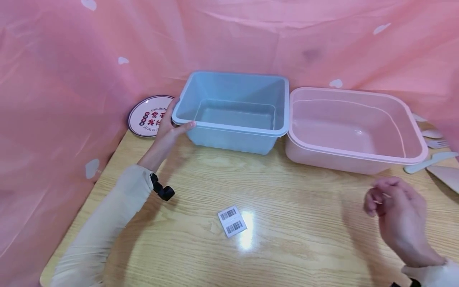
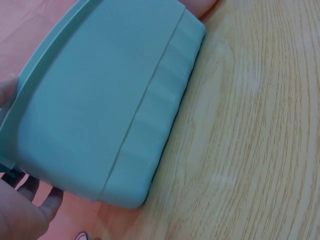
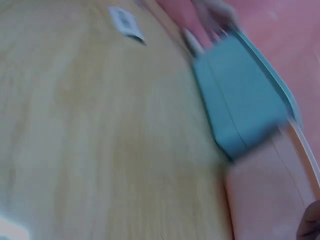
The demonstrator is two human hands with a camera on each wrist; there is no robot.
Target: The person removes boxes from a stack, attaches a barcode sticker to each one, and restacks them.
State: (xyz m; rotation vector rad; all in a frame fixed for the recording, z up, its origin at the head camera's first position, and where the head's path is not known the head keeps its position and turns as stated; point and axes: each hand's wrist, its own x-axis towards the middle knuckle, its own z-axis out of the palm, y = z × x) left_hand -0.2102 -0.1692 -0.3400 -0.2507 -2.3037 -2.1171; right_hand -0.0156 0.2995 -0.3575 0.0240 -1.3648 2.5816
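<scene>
A light blue plastic tub (image 1: 229, 139) stands at the back of the wooden table (image 1: 287, 223). My left hand (image 1: 178, 119) grips the rim at its front left corner, thumb on the front and fingers behind. In the left wrist view the tub's outer wall (image 2: 100, 100) fills the frame, with my fingers (image 2: 30, 207) beneath its rim. A pink tub (image 1: 351, 159) sits touching the blue one on its right. My right hand (image 1: 385, 201) hovers over the table in front of the pink tub, fingers loosely curled, holding nothing.
A round printed plate (image 1: 145, 117) leans behind my left hand. A white barcode label (image 1: 232, 221) lies mid-table. Pale plastic cutlery (image 1: 430, 161) lies at the far right. A pink curtain (image 1: 71, 59) encloses the back and left. The right wrist view is blurred.
</scene>
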